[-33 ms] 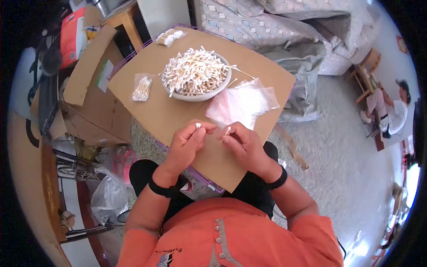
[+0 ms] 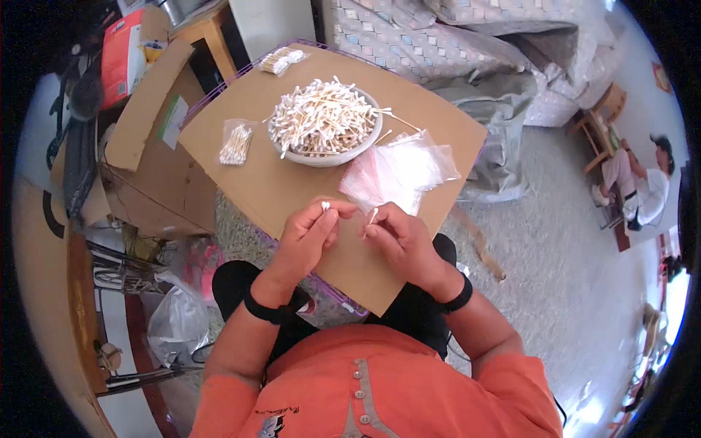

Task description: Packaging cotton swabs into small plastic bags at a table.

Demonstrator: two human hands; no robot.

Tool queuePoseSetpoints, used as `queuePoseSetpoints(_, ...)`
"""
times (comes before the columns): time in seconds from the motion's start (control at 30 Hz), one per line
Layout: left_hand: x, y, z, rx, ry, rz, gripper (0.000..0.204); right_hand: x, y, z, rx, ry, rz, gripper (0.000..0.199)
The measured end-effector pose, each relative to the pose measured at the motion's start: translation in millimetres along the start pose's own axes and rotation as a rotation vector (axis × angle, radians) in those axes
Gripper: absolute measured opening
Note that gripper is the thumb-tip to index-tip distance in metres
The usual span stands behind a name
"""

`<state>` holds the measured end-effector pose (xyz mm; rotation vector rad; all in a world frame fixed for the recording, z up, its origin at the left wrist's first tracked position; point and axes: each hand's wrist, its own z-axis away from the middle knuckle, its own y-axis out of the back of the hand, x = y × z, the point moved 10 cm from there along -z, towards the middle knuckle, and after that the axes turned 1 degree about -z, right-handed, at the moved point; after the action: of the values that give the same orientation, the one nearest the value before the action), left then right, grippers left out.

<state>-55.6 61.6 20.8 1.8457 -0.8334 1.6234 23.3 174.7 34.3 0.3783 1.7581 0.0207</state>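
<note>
Near the close edge of the cardboard-topped table, my left hand (image 2: 312, 232) pinches cotton swabs, whose white tips (image 2: 326, 206) poke up between thumb and forefinger. Just to its right, my right hand (image 2: 400, 235) holds a single cotton swab (image 2: 373, 216), slightly tilted, between thumb and fingertips. The two hands are close together but apart. Beyond them stands a round bowl (image 2: 332, 158) heaped with loose cotton swabs (image 2: 321, 113). A pile of clear plastic bags (image 2: 398, 171) lies right of the bowl, just past my right hand.
On the cardboard (image 2: 212, 139) lie a filled swab bag (image 2: 236, 144) at left and another swab packet (image 2: 282, 61) at the far edge. A carton (image 2: 153, 186) stands left of the table. Grey sheeting (image 2: 496, 109) lies to the right; a seated person (image 2: 650, 186) is farther off.
</note>
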Motion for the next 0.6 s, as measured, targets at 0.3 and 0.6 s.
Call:
queuePoseSetpoints(0.3, -1, -19, 7, -0.106, -0.075, 0.389, 0.032, -21, -16, 3, -0.008, 0.077, 0.056, 0.011)
queuePoseSetpoints(0.6, 14, -17, 13, -0.039, -0.108, 0.342, 0.03, -39, -16, 3, -0.054, 0.152, 0.235, 0.014)
